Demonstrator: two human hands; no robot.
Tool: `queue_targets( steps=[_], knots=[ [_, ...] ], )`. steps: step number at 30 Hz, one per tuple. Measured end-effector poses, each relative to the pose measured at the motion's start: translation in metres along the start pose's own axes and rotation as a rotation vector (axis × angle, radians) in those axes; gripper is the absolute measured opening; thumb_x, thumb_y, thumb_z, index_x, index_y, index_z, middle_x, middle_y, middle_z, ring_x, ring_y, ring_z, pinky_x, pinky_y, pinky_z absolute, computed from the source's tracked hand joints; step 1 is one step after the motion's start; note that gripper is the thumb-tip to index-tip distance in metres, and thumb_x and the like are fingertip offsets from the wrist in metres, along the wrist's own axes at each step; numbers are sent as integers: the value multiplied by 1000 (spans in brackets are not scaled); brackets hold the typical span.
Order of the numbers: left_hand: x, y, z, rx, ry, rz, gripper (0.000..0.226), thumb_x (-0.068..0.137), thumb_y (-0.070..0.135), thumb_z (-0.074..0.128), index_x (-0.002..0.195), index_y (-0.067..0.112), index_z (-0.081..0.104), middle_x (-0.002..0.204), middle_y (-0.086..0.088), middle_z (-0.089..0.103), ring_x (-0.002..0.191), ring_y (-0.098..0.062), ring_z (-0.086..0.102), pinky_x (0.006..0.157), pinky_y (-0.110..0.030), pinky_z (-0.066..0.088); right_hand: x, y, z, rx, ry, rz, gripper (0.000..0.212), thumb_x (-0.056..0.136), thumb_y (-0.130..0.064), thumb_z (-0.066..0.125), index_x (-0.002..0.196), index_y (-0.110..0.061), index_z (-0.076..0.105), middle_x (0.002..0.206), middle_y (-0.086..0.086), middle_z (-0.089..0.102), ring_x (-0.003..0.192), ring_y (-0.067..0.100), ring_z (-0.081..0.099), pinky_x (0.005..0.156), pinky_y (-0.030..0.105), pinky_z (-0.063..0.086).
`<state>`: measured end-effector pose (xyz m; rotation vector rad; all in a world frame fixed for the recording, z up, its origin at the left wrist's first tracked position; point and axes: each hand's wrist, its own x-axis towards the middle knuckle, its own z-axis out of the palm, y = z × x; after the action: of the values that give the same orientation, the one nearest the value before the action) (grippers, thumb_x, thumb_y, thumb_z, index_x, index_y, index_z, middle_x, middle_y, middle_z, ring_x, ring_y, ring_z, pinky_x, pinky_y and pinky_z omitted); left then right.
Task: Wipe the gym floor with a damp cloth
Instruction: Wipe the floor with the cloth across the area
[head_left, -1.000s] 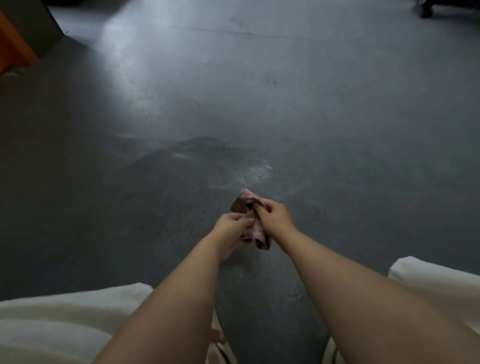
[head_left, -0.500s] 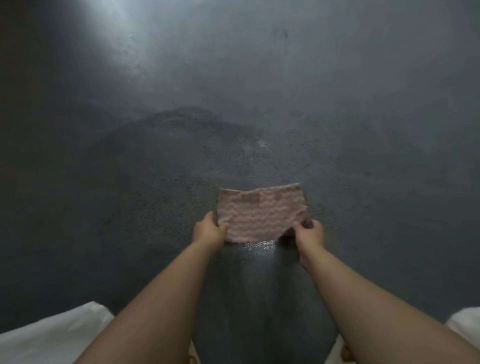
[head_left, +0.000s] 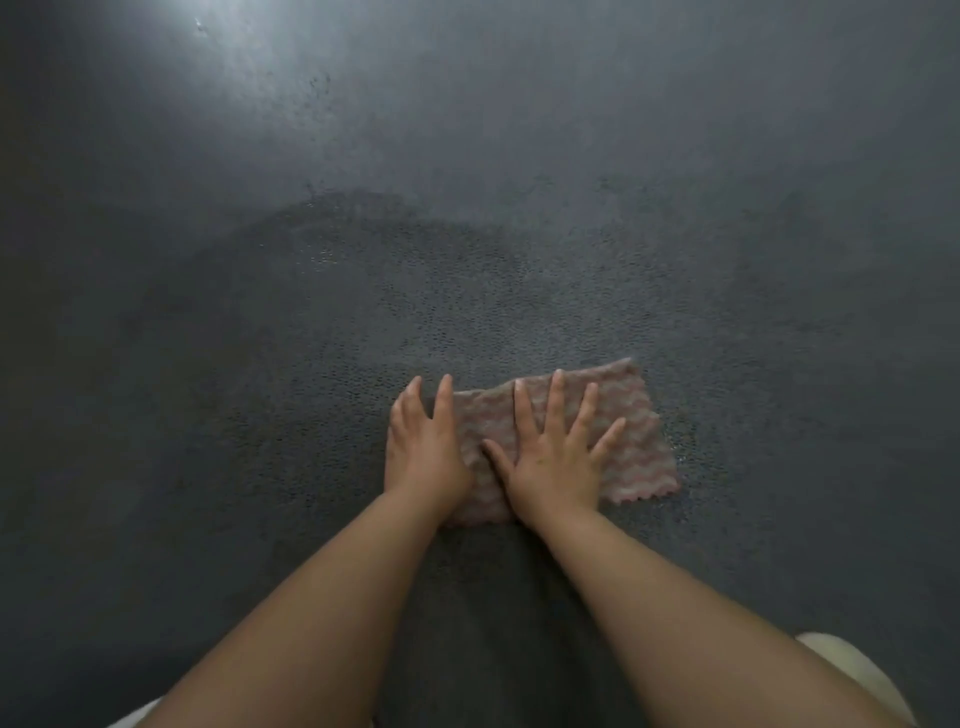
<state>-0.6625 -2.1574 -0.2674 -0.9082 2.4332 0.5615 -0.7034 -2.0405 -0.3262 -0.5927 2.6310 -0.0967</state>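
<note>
A pink-and-white cloth (head_left: 631, 441) with a wavy striped weave lies spread flat on the dark grey gym floor (head_left: 519, 156), a little right of the middle of the view, its far right corner angled away and its near right edge showing a scalloped hem. Both hands press down on it with straight fingers, gripping nothing. The left hand (head_left: 423, 452) lies on the cloth's left edge, palm down, its fingers close together and pointing away from the person; part of the hand overlaps the floor beside the cloth. The right hand (head_left: 550, 457) rests flat on the middle of the cloth just beside the left hand, fingers spread wide and the thumb stretched toward the left hand; the two hands are near each other but whether they touch cannot be told. The right part of the cloth stays uncovered. Around and beyond the cloth the floor shows a darker, damp-looking patch (head_left: 363, 291) with a rounded far edge and small glints of wetness, and more wet glints sit just right of the cloth. Farther off at the upper left, a pale glare of light (head_left: 228, 57) lies on the floor. Bare forearms reach in from the bottom, and a bit of light-coloured garment (head_left: 852, 670) shows at the lower right corner.
</note>
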Motion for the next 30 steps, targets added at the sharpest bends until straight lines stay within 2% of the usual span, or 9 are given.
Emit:
queue_targets(
  steps=[4, 8, 11, 13, 16, 19, 21, 26, 30],
  knots=[
    [17, 9, -9, 118, -124, 17, 121, 71, 55, 75, 150, 25, -12, 155, -14, -20, 144, -32, -15, 117, -41, -1, 24, 60, -17, -30, 42, 97, 81, 72, -74, -15, 146, -43, -6, 159, 1, -11, 143, 39, -12, 104, 65, -14],
    [23, 17, -8, 195, -176, -35, 134, 63, 56, 79, 148, 24, -20, 153, -17, -26, 143, -36, -19, 117, -47, -2, 62, 112, -50, 111, 132, 485, 68, 92, -65, 14, 152, -34, 3, 159, 7, -9, 143, 41, -11, 108, 68, -6],
    [24, 23, -6, 189, -162, -58, 135, 63, 51, 82, 148, 23, -20, 154, -17, -25, 143, -37, -19, 116, -47, 0, 90, 93, -65, 216, 151, 662, 74, 92, -64, 25, 153, -26, 5, 158, 13, -10, 142, 44, -14, 106, 68, -7],
    [26, 26, -6, 192, -162, -62, 135, 62, 49, 83, 149, 21, -17, 154, -19, -22, 143, -38, -16, 116, -48, 2, 109, 56, -68, 214, 132, 546, 82, 89, -69, 27, 153, -24, 0, 157, 16, -14, 140, 46, -16, 105, 69, -9],
    [28, 28, -5, 208, -175, -70, 132, 62, 48, 83, 150, 19, -11, 155, -21, -17, 143, -41, -12, 116, -50, 5, 133, -23, -66, 107, 48, 144, 89, 84, -76, 25, 150, -27, -11, 155, 17, -23, 137, 48, -23, 100, 70, -16],
    [28, 27, -6, 195, -172, -46, 103, 81, 41, 69, 151, 14, -1, 155, -21, -11, 143, -42, -12, 117, -51, 5, 144, -89, -67, -18, -49, -217, 85, 83, -77, 27, 149, -36, -9, 155, 11, -24, 136, 46, -27, 98, 70, -19],
    [30, 27, -6, 160, -178, -46, 90, 89, 36, 59, 151, 12, -3, 155, -21, -14, 143, -41, -15, 117, -51, 4, 152, -103, -65, -66, -60, -318, 81, 83, -78, 27, 148, -42, -6, 156, 7, -23, 137, 44, -29, 98, 70, -20],
    [32, 27, -3, 190, -192, -75, 130, 64, 46, 82, 149, 20, -13, 153, -22, -21, 142, -41, -16, 116, -50, 3, 168, -52, -72, -51, 33, -174, 76, 81, -80, 20, 147, -47, 0, 158, -1, -19, 141, 39, -23, 102, 68, -17],
    [31, 27, -5, 199, -188, -76, 134, 62, 48, 83, 149, 20, -15, 153, -23, -22, 142, -41, -17, 116, -50, 4, 170, 37, -85, 14, 95, 118, 78, 80, -82, 20, 146, -48, -4, 158, -1, -17, 142, 41, -17, 104, 67, -14]
  ],
)
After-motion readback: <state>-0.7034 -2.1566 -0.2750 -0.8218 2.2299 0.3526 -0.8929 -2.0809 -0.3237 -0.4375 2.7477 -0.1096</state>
